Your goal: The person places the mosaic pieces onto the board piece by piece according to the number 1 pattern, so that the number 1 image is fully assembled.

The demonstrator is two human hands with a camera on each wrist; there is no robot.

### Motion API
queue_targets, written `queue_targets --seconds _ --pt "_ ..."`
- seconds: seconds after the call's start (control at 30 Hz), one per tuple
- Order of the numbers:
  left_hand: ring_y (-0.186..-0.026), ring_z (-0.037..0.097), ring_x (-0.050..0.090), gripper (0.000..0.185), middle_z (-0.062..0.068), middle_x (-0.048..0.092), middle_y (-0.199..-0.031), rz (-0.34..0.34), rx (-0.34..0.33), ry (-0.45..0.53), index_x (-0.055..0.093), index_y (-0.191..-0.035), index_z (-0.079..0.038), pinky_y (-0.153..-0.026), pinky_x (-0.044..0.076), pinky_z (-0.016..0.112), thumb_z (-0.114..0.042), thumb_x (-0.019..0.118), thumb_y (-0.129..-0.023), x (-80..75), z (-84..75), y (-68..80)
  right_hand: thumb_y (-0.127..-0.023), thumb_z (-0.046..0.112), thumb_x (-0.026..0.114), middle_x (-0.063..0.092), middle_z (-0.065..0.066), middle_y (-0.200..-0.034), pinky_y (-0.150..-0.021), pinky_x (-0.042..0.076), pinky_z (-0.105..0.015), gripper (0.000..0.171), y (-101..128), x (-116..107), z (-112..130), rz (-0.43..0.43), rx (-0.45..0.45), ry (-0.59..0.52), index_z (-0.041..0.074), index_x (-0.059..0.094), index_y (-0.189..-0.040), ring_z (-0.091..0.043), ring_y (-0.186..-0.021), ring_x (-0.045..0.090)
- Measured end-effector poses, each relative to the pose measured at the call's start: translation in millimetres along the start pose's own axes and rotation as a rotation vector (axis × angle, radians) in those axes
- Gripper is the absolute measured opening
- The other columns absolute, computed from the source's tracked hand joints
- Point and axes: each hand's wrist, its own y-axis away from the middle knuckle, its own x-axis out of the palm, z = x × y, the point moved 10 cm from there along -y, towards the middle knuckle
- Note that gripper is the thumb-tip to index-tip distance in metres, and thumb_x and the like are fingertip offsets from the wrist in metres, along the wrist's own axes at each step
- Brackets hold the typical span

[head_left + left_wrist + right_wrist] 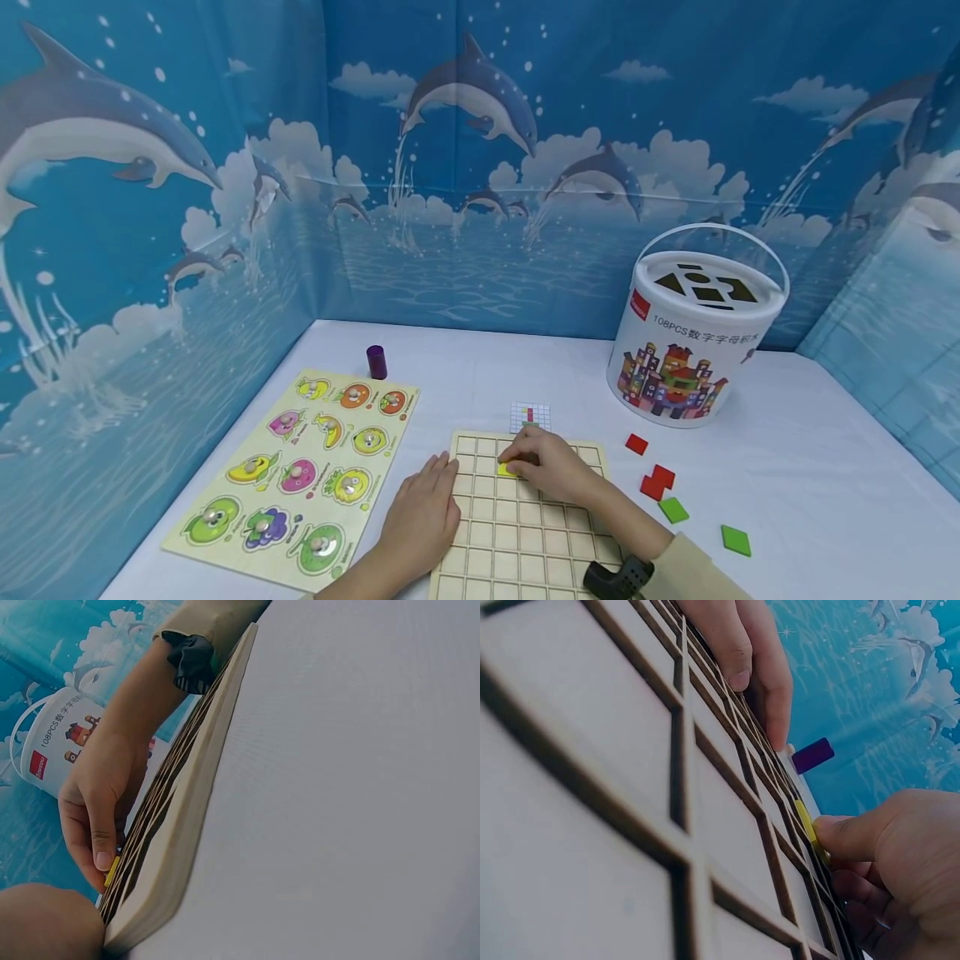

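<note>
On the white table (787,467), the right hand (543,467) pinched a yellow tile (506,469) on the grid board (517,542); the left hand (423,508) rested flat, fingers straight, on the board's left edge.

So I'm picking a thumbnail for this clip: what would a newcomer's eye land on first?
Probably the two hands at the centre front: the right hand presses a yellow tile onto the wooden grid board, while the left hand lies flat on the board's left edge. Next, the white block bucket standing back right, and the fruit peg puzzle lying to the left.
</note>
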Motion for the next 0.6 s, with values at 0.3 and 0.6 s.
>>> queue_targets --seconds 0.3,0.6 --pt "-0.131 0.036 0.046 0.043 0.023 0.052 -0.138 0.004 -0.001 0.008 0.054 -0.133 0.005 -0.100 0.040 0.052 -0.011 0.049 -0.093 -1.1 -0.5 -0.1 -0.094 0.011 0.066 0.056 0.007 -0.093 -0.069 0.046 -0.025 0.010 -0.8 0.0 -1.3 -0.002 0.019 0.014 0.014 0.073 -0.100 -0.009 -0.078 0.050" --pt "-0.131 0.035 0.046 0.043 0.022 0.052 -0.139 0.004 -0.012 0.006 0.054 -0.133 0.004 -0.101 0.039 0.052 -0.012 0.049 -0.093 -0.4 0.0 0.3 -0.093 0.010 0.067 0.057 0.008 -0.091 -0.068 0.046 -0.025 0.010 -0.8 -1.2 0.1 -0.005 0.031 0.037 0.014 0.073 -0.099 -0.009 -0.078 0.051"
